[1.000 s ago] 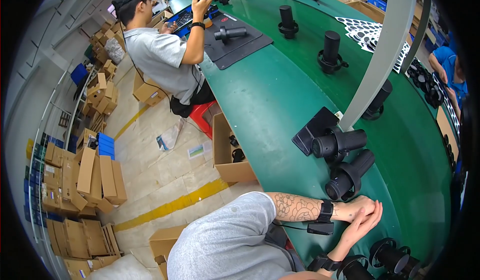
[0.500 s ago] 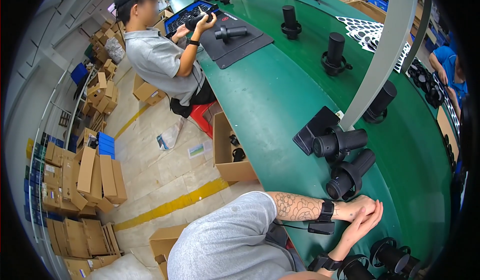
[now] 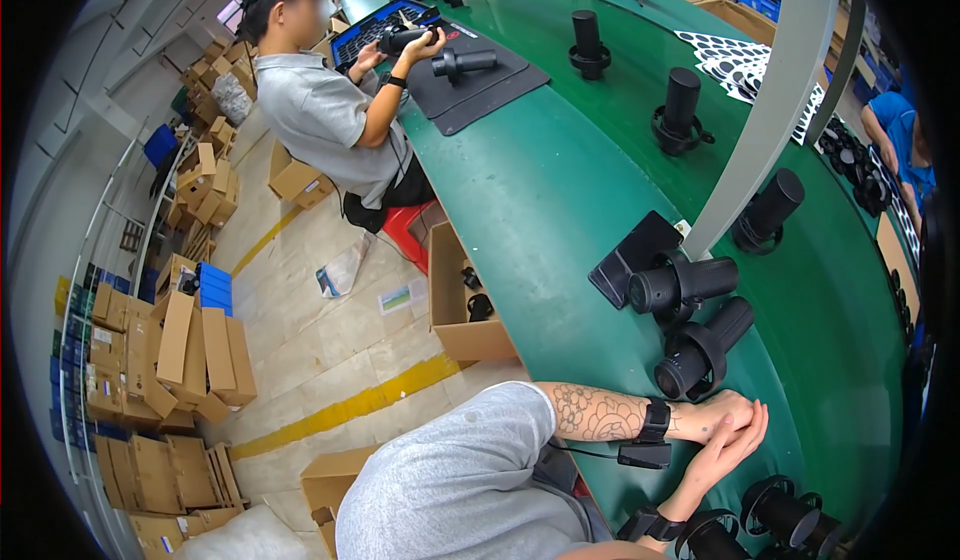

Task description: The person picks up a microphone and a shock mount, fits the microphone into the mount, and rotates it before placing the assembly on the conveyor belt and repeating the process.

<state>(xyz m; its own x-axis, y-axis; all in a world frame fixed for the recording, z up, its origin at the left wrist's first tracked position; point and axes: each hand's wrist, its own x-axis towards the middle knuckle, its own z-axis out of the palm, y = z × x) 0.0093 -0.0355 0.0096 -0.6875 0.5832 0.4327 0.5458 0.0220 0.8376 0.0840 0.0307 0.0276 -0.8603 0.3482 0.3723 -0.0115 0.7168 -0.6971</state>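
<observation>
On the near right part of the bench, my left hand (image 3: 718, 416) is closed, its fingers curled inward and partly hidden by my right hand. No object shows in it. My right hand (image 3: 727, 452) lies against it with fingers stretched and nothing in them. Just beyond my hands lie two black cylindrical lamp-like units with ring collars, the nearer unit (image 3: 705, 350) and the farther unit (image 3: 683, 285). A black flat slab-like thing (image 3: 635, 256) sits beside the farther one. Several similar black units (image 3: 780, 515) stand near my right wrist.
The green bench (image 3: 545, 205) runs away to the far left. A grey post (image 3: 760, 130) rises from it. More upright black units (image 3: 682, 100) stand behind. A co-worker (image 3: 320, 110) handles a black unit over a dark mat (image 3: 475, 90). An open carton (image 3: 470, 340) stands below the bench edge.
My hands keep the same pose. The co-worker's hands and the black unit in them have shifted slightly right. An upright black unit behind the post now appears a little lower and more tilted.
</observation>
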